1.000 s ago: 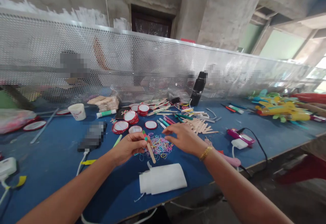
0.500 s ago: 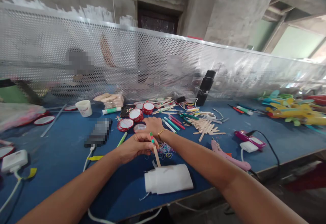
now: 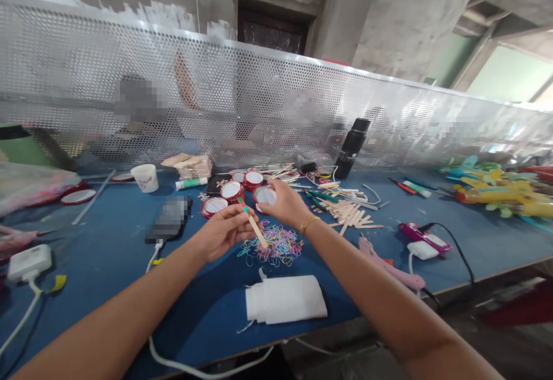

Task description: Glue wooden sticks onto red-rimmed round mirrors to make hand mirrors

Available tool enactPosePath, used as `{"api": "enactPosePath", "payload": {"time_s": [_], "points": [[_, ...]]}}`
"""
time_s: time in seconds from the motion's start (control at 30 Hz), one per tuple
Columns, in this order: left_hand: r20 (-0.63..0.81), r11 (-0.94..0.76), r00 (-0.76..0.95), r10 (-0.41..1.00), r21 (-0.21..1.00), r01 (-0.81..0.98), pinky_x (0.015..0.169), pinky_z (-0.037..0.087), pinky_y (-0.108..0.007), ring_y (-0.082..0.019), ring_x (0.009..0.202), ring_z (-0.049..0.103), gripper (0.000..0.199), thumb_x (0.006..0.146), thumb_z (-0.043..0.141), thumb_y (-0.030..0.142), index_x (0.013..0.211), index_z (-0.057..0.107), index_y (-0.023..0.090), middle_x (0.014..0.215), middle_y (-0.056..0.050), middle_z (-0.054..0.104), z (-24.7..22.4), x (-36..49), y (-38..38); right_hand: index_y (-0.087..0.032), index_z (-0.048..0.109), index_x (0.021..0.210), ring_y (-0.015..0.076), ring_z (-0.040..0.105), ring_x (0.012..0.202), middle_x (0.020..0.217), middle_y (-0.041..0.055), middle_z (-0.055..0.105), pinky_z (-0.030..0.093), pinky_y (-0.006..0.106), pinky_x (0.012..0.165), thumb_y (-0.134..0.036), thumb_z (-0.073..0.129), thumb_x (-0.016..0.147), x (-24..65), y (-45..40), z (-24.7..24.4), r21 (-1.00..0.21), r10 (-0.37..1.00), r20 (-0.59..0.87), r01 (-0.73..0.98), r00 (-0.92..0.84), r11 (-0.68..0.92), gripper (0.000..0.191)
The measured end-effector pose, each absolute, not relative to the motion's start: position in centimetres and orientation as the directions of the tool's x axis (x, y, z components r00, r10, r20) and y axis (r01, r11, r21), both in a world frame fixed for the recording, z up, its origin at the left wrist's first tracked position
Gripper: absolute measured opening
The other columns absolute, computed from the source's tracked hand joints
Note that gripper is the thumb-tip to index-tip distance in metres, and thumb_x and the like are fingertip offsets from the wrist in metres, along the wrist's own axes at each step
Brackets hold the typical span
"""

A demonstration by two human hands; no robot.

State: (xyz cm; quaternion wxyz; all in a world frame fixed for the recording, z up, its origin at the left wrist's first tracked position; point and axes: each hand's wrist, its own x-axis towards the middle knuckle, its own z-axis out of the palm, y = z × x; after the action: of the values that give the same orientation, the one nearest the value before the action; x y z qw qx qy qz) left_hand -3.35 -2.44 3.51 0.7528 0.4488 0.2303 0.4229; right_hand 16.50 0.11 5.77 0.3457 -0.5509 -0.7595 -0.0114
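Observation:
My left hand (image 3: 222, 233) is closed on a wooden craft stick (image 3: 258, 231) with a green-marked upper end, held tilted over a pile of coloured rubber bands (image 3: 279, 247). Just to its right, my right hand (image 3: 288, 204) grips a round, pale-faced disc with a red rim (image 3: 263, 196); its fingertips are partly hidden behind the disc. Similar red drum-like rounds (image 3: 232, 191) lie stacked and loose to the left of that hand. Nearer to me, a white cloth-like bundle (image 3: 287, 299) rests beneath both hands.
Loose craft sticks (image 3: 352, 216) and a black bottle (image 3: 353, 148) are at the back right. A pink glue gun (image 3: 389, 268) lies beside my right forearm. To the left are a phone (image 3: 169, 219) with a cable and a paper cup (image 3: 145, 178). A perforated metal screen (image 3: 259, 109) borders the table.
My right hand has lifted the red-rimmed disc and drawn slightly right. My left hand, with the craft stick, has risen a little away from the white bundle, uncovering the rubber bands.

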Motion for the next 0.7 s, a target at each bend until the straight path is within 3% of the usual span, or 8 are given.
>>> {"api": "enactPosePath", "payload": {"time_s": [0.1,0.23,0.43,0.7], "points": [[-0.002,0.237,0.427,0.904,0.834,-0.498,0.073,0.062,-0.031,-0.017,0.077,0.072,0.018,0.072,0.078,0.015,0.086,0.067,0.015,0.09,-0.005,0.074,3.4,-3.5,-1.7,-0.017,0.049,0.124,0.0283,0.057,0.115,0.121,0.0146,0.06,0.045,0.046,0.1,-0.035,0.068,0.075,17.8,-3.1,5.7,-0.412,0.676,0.735,0.757,-0.052,0.507,0.056],[-0.037,0.235,0.391,0.92,0.849,-0.474,0.073,0.062,-0.031,-0.017,0.076,0.073,0.018,0.073,0.078,0.014,0.086,0.066,0.014,0.086,-0.004,0.073,3.4,-3.6,-1.4,-0.02,0.046,0.127,0.0261,0.054,0.119,0.125,0.0131,0.057,0.047,0.046,0.1,-0.027,0.066,0.078,17.6,-6.6,4.5,-0.38,0.59,0.799,0.664,-0.114,0.644,0.054],[-0.027,0.202,0.359,0.933,0.865,-0.459,0.07,0.062,-0.028,-0.016,0.072,0.073,0.019,0.073,0.078,0.014,0.086,0.065,0.014,0.088,-0.005,0.074,3.7,-3.5,-1.6,-0.021,0.041,0.132,0.0267,0.051,0.125,0.131,0.0126,0.056,0.043,0.048,0.107,-0.023,0.068,0.076,16.8,-7.9,2.5,-0.312,0.574,0.784,0.647,-0.238,0.695,0.061],[-0.018,0.177,0.347,0.938,0.883,-0.434,0.061,0.059,-0.02,-0.013,0.066,0.071,0.019,0.072,0.079,0.016,0.088,0.067,0.014,0.086,-0.006,0.075,4.1,-3.5,-1.6,-0.023,0.042,0.134,0.0278,0.054,0.121,0.129,0.0119,0.058,0.045,0.049,0.103,-0.027,0.067,0.077,16.4,-8.7,2.1,-0.301,0.584,0.774,0.668,-0.247,0.681,0.062]]}}
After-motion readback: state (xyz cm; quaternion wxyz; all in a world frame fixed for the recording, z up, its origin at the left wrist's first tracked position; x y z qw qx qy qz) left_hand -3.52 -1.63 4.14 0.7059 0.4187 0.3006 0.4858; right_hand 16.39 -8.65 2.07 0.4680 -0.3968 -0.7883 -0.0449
